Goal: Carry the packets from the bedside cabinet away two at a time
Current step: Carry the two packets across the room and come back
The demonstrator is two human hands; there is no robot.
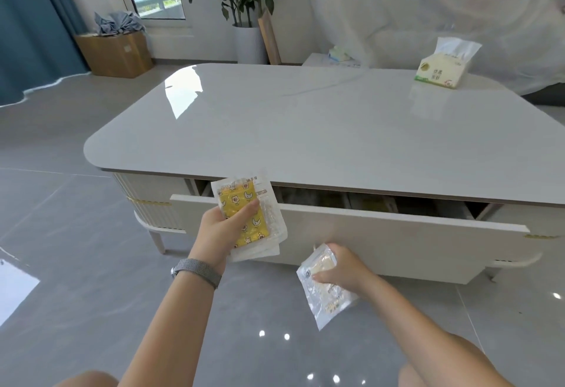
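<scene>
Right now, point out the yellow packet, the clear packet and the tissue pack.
yellow packet [244, 218]: head view, on its printed yellow face above the left hand's thumb.
clear packet [328, 298]: head view, on its clear lower half below the right hand.
tissue pack [441, 72]: head view, on its front face.

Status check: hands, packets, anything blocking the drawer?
Left hand grips yellow packet. Right hand grips clear packet. Drawer open, nothing blocking.

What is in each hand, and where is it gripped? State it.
The left hand holds the yellow packet, with clear packets behind it, thumb across its lower middle. The right hand pinches the clear packet by its upper part; it hangs down.
</scene>
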